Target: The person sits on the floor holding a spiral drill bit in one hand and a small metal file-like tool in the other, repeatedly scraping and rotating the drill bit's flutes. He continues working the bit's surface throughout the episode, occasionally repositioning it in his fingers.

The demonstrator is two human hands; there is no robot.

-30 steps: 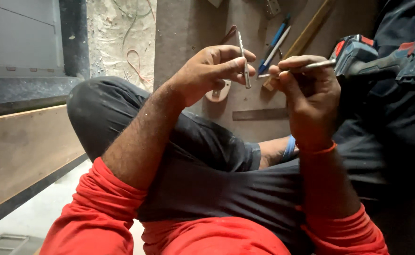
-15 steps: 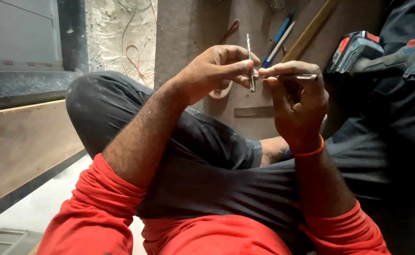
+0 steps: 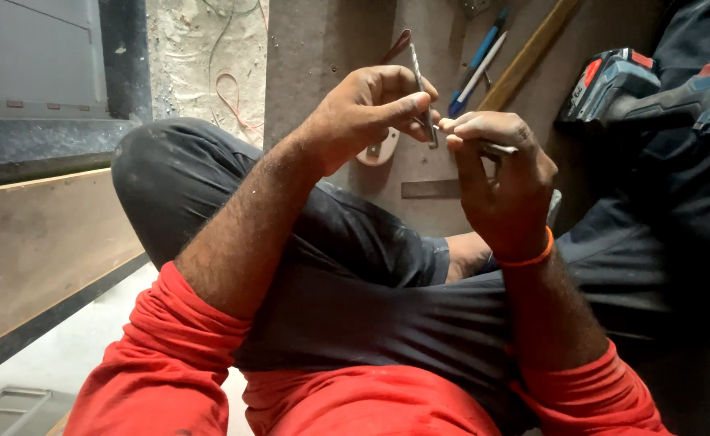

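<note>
Drill bit (image 3: 419,89) pinched upright, seemingly between both hands (image 3: 439,133).

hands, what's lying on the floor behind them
Beyond the left hand and right hand, which pinch thin drill bits, a blue pen, a wooden strip and a cordless drill lie on the floor. The hands hide whatever lies directly behind them.

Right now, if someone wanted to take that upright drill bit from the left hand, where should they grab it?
Probably the bare upper half of the drill bit, pinched from above: it stands nearly upright, and the left hand covers only its lower end.
</note>
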